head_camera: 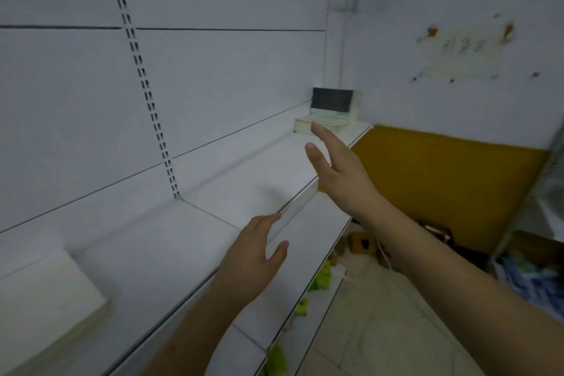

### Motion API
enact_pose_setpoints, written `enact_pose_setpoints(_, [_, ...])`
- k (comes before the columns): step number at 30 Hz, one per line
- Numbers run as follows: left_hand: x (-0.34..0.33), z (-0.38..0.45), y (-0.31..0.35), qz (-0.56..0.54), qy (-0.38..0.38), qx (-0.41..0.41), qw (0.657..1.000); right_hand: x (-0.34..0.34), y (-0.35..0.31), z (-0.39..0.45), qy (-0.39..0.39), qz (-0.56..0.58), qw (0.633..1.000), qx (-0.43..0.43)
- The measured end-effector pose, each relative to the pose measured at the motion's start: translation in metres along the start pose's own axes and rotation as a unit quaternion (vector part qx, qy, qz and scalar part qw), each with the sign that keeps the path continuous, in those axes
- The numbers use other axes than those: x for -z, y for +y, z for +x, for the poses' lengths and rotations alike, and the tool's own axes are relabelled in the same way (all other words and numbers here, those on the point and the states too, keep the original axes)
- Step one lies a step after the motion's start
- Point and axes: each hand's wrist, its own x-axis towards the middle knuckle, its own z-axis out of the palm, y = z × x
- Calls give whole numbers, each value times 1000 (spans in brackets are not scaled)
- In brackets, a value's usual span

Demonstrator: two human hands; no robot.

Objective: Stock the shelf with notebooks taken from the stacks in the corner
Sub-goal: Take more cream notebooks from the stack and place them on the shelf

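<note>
A long white shelf runs from lower left to the far corner. In that corner lie low stacks of notebooks, with a dark-covered one standing upright behind them against the wall. My right hand stretches toward the stacks with straight fingers and holds nothing; its fingertips are just short of them. Over the shelf's front edge my left hand hovers, fingers straight, holding nothing. A pale stack of notebooks lies on the shelf at the lower left.
A lower shelf sits beneath, with green items under it. A yellow wall panel fills the corner on the right. Blue packets sit on a rack at the far right. The floor is tiled.
</note>
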Motion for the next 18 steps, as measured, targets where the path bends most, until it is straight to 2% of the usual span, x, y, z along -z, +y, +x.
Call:
enact_pose_setpoints(3, [-28, 59, 1, -16, -31, -13, 999, 25, 46, 31, 40, -23, 999, -5])
enact_pose_setpoints(10, [-98, 210, -25, -3, -40, -44, 998, 44, 159, 124, 84, -56, 995, -21])
enact_pose_setpoints(18, [-166, 376, -73, 6, -50, 6, 999, 47, 262, 275, 24, -156, 987, -42])
